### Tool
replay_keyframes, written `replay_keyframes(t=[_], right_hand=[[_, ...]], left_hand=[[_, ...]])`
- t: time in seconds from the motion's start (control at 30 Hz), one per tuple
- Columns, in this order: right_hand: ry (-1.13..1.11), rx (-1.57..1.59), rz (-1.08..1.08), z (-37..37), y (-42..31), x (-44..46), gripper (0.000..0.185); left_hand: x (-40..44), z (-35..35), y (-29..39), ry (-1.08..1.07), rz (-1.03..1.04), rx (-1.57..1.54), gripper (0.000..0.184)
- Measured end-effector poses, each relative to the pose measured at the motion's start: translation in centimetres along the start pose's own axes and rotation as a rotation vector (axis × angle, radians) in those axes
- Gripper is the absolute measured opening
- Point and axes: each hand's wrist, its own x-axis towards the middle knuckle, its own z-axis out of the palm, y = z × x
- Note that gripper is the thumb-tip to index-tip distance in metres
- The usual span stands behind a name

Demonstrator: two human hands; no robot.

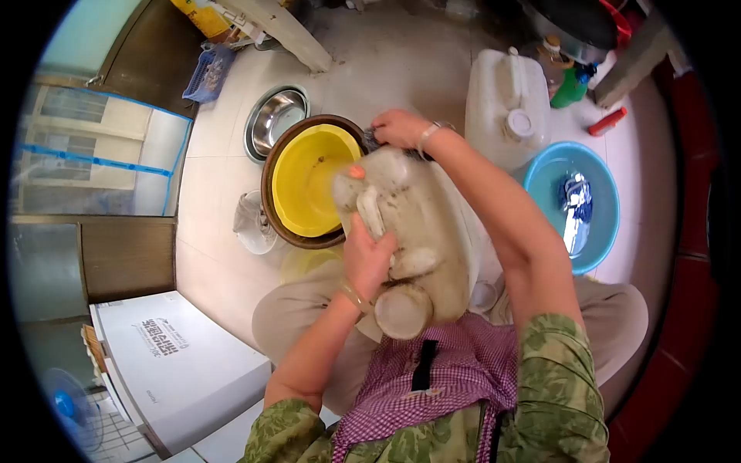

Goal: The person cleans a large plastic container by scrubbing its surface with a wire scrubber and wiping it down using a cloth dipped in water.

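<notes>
Beside the yellow basin point(312, 185), the left hand point(369, 258) clasps the jerrycan handle point(370, 207), the right hand point(400, 128) dark cloth point(371, 141). Grime point(441, 297) remains.

The floor point(212, 166) (pale tiles) carries a blue basin point(607, 194) and a capped jerrycan point(492, 108).

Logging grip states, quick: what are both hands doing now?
Left hand: closed on the handle of the stained jug.
Right hand: closed on a dark cloth or scrubber at the jug's far end.
</notes>
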Motion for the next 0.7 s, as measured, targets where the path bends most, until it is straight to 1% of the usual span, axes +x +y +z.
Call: replay_keyframes(t=[0.07, 0.1, 0.17, 0.2, 0.27, 0.3, 0.33, 0.37, 0.43, 0.47, 0.53, 0.63, 0.67, 0.7], right_hand=[[0.08, 0.068, -0.278, -1.3, -2.1, -2.6, 0.025], [0.097, 0.125, -0.411, -0.8, -2.7, -3.5, 0.026], [0.106, 0.043, -0.387, 0.7, -1.1, -3.0, 0.028], [0.134, -0.022, -0.385, 0.0, -0.5, -2.3, 0.029], [-0.038, 0.031, -0.039, -1.9, -0.4, -1.3, 0.03], [-0.124, 0.058, 0.137, -2.3, -0.4, -1.1, 0.03], [-0.001, -0.061, -0.078, -1.6, 0.3, -1.3, 0.027], [0.167, -0.165, -0.369, -0.6, 1.0, -1.4, 0.027], [0.058, -0.159, -0.367, -0.7, -2.5, -3.0, 0.028], [-0.013, -0.151, -0.262, 0.1, -3.2, -2.3, 0.027], [-0.122, -0.157, -0.049, -0.3, -4.3, -0.5, 0.025], [-0.227, 0.04, 0.094, -0.6, -4.6, -0.1, 0.021], [-0.121, 0.034, -0.069, -0.5, -3.3, -1.1, 0.02], [-0.02, 0.023, -0.238, -0.9, -1.6, -2.6, 0.019]], left_hand=[[0.4, 0.0, -0.5, 0.025, 0.139, 0.087, 0.035], [0.6, 0.2, -0.3, 0.013, 0.102, 0.08, 0.036], [0.3, 0.7, 1.3, -0.052, 0.029, 0.1, 0.039], [0.4, 1.2, 1.4, -0.056, 0.03, 0.102, 0.039], [0.3, 1.7, 1.7, -0.063, 0.031, 0.106, 0.039], [0.2, 1.6, 1.4, -0.049, 0.07, 0.132, 0.039], [0.4, 1.7, 0.9, -0.032, 0.11, 0.154, 0.039], [0.6, 1.9, 0.5, -0.006, 0.144, 0.168, 0.04], [0.7, 2.6, 0.3, -0.009, 0.167, 0.218, 0.039], [0.6, 2.8, 0.2, -0.024, 0.183, 0.257, 0.039], [0.6, 3.9, 1.2, -0.041, 0.135, 0.282, 0.038], [0.6, 3.4, 2.0, -0.06, 0.07, 0.296, 0.036], [0.4, 2.9, 1.9, -0.061, 0.037, 0.293, 0.035], [0.3, 2.5, 1.7, -0.06, 0.063, 0.278, 0.035]])
